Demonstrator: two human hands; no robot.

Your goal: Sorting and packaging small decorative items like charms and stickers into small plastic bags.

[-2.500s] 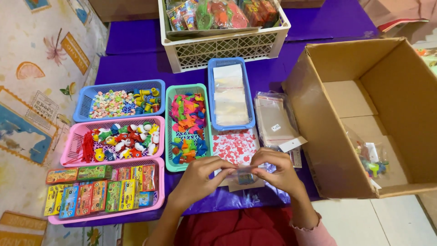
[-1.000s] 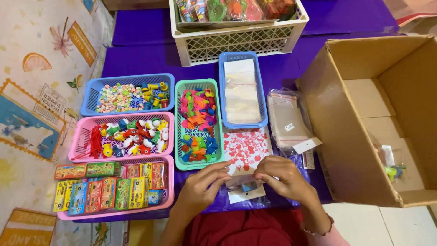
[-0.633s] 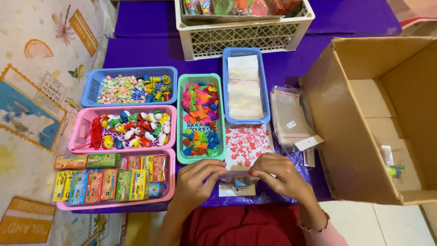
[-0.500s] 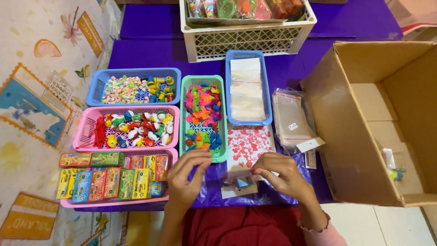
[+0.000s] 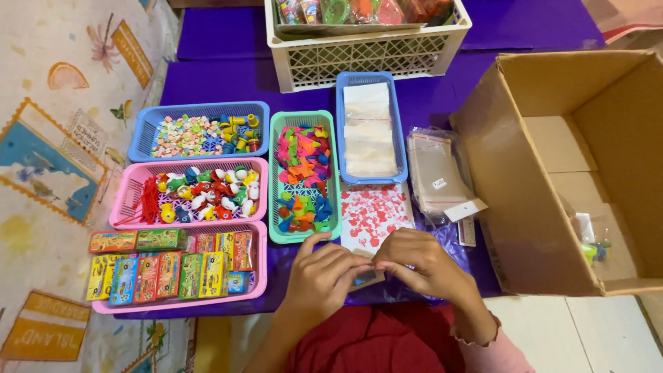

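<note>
My left hand (image 5: 323, 276) and my right hand (image 5: 423, 261) meet at the near edge of the purple table, both pinching a small clear packet (image 5: 367, 275) with a card inside it. Most of the packet is hidden by my fingers. Just beyond my hands lies a sheet with red hearts (image 5: 376, 214). The green basket (image 5: 275, 181) of small colourful toys stands right behind my left hand. A pink basket (image 5: 257, 278) of small printed boxes sits to the left of my left hand.
A pink basket (image 5: 130, 190) and a blue basket (image 5: 145, 128) of small toys stand at the left. A blue tray (image 5: 340, 131) holds clear bags, a stack of clear bags (image 5: 436, 173) lies beside it. An open cardboard box (image 5: 545, 221) stands right; a white crate (image 5: 366, 52) stands behind.
My hands have stayed together on the small packet at the table's near edge, fingers shifting over it. The camera view has drifted slightly; baskets and box have not moved.
</note>
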